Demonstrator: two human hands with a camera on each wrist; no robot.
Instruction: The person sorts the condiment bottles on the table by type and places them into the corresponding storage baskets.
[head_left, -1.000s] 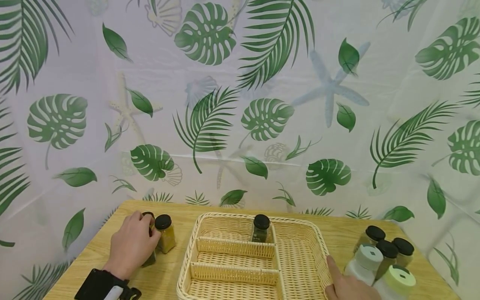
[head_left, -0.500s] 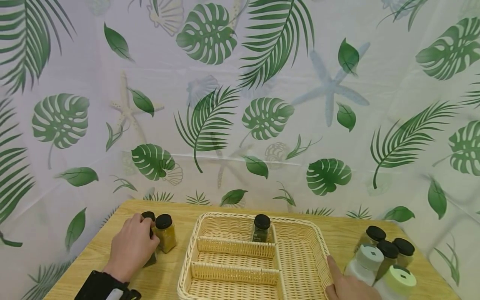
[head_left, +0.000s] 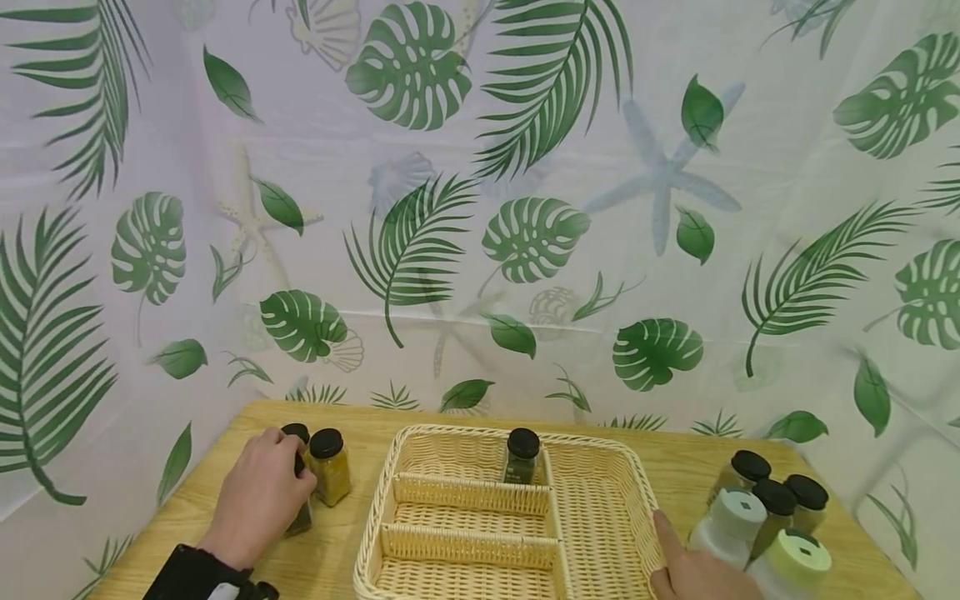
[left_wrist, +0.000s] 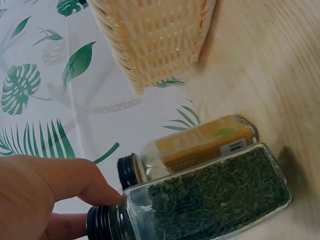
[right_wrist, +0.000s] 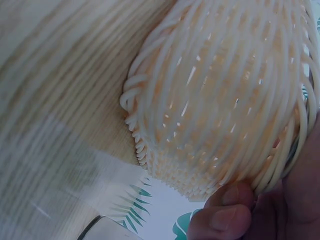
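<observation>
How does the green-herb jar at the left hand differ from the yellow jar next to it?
The green-herb jar looks dark green through clear glass; the yellow jar looks mustard yellow, with a barcode showing. The left hand pinches the green-herb jar at its lid end, while no hand holds the yellow jar. Both have black lids.

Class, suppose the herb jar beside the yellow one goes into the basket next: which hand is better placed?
Probably the left hand: it pinches the herb jar at its black cap. The right hand holds the wicker basket on the side away from that jar.
</observation>
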